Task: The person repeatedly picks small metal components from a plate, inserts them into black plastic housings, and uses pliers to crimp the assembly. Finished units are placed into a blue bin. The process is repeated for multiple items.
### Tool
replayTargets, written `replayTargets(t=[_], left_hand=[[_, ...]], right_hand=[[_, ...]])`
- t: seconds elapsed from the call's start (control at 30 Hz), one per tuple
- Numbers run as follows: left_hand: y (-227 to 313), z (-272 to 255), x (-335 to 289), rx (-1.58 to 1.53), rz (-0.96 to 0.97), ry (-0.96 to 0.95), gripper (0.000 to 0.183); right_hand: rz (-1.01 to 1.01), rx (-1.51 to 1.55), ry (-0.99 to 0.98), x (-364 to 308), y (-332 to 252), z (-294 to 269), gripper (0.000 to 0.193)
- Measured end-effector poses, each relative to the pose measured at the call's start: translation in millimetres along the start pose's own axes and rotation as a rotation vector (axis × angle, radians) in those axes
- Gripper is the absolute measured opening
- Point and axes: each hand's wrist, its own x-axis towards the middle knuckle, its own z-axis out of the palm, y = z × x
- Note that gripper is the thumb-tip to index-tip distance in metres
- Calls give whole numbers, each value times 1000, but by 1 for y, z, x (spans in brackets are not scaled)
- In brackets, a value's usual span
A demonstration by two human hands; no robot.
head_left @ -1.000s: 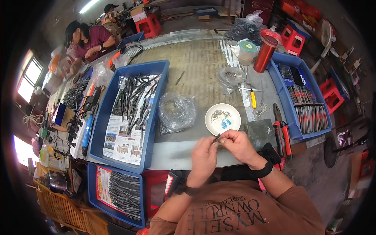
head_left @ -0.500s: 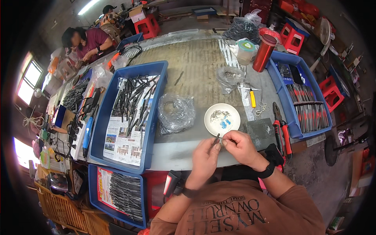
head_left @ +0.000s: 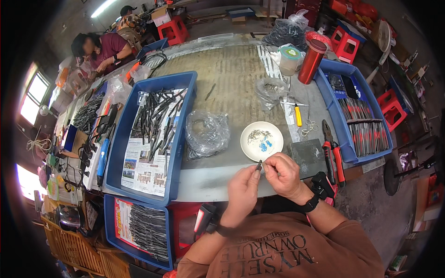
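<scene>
My left hand point(head_left: 244, 189) is closed round a thin dark stick-like piece point(head_left: 259, 165), its tip poking up past the thumb. Beside that tip my right hand point(head_left: 283, 175) pinches with thumb and forefinger; whatever lies between them is too small to make out. Just beyond both hands stands a round white dish point(head_left: 246, 150) with tiny metal bits point(head_left: 257, 135) and small blue pieces point(head_left: 266, 145) in it. A dark flat block point(head_left: 307, 159) lies to the right of my right hand.
To the left, a blue tray point(head_left: 191, 99) holds dark sticks on newspaper; a lower blue tray point(head_left: 170, 236) holds more. Pliers point(head_left: 334, 157), a yellow-handled tool point(head_left: 298, 116), a plastic bag point(head_left: 208, 132) and a red flask point(head_left: 312, 62) stand around. Another person point(head_left: 104, 51) sits far left.
My hands stay close together over the near edge of the dish. The right hand has turned a little and its fingers have shifted slightly; the view has moved a touch.
</scene>
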Motion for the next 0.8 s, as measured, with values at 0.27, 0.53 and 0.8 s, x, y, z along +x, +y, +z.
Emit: replayTargets(t=[0.27, 0.53, 0.8], left_hand=[[10, 3, -1, 107, 101, 50, 14], [20, 3, -3, 250, 227, 76, 12], [21, 3, -3, 284, 335, 132, 12]], right_hand=[[-91, -52, 1, -1, 3, 0, 10], [-152, -61, 33, -3, 4, 1, 8], [340, 319, -58, -16, 3, 2, 6]])
